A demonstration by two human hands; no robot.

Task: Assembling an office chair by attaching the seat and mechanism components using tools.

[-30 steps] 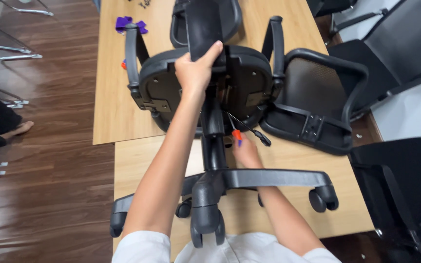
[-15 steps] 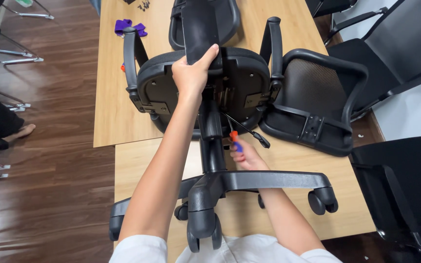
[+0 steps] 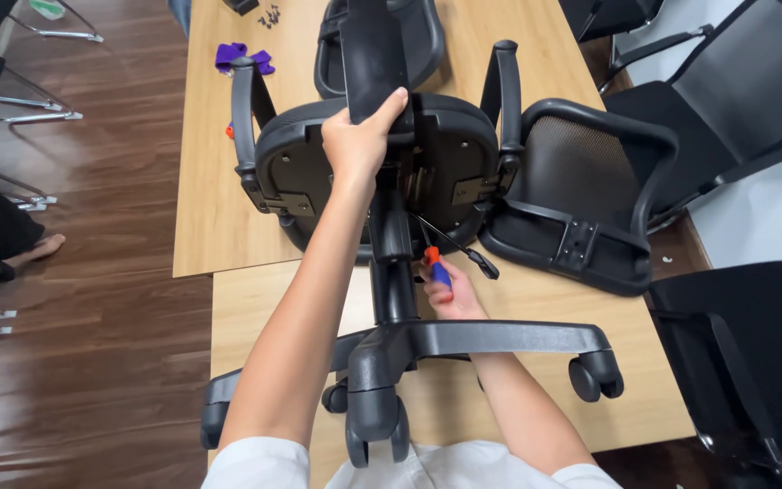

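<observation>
At frame centre, the left hand (image 3: 359, 145) stays clamped on the upturned chair seat (image 3: 300, 163). Below it, the right hand (image 3: 450, 292) has edged its gripped screwdriver (image 3: 436, 268) up toward the seat's mechanism.

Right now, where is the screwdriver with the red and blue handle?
In the head view the screwdriver is in the right hand, just right of the chair's centre column, below the upturned seat and above the wheeled base.
</observation>
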